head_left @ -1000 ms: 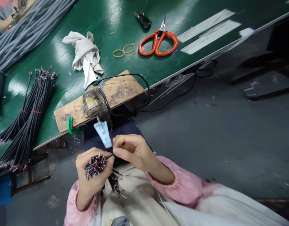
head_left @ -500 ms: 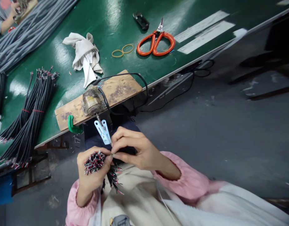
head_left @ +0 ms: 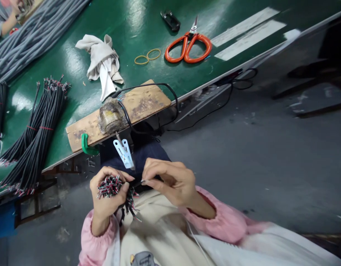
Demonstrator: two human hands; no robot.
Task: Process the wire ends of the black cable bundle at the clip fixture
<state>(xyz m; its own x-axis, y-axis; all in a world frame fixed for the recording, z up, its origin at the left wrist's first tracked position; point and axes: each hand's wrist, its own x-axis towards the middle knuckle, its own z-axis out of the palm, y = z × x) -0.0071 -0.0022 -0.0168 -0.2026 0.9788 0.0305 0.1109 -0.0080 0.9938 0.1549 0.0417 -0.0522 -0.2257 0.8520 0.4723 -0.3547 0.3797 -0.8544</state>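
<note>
The left hand [head_left: 111,207] is curled around a thick bundle of black round cables with stripped red, white and dark wire ends [head_left: 108,186]; the cut ends face up out of the ring made by thumb and fingers, so the grip sits just below them. A second cluster of similar black cable ends with red and white tips [head_left: 130,205] hangs beside the thumb, in front of the beige apron [head_left: 159,225]; whether it belongs to the same bundle cannot be told. The right hand [head_left: 172,181] is apart from the left, thumb and forefinger pinched together with a small pale tip [head_left: 143,181] at their ends, too small to make out. Beyond the gap between the hands, touching neither, a light-blue plastic clip [head_left: 125,157] sits at the metal rod [head_left: 118,136] projecting from a lumpy brown wrapped block [head_left: 111,117] on a stained wooden board [head_left: 145,99].
</note>
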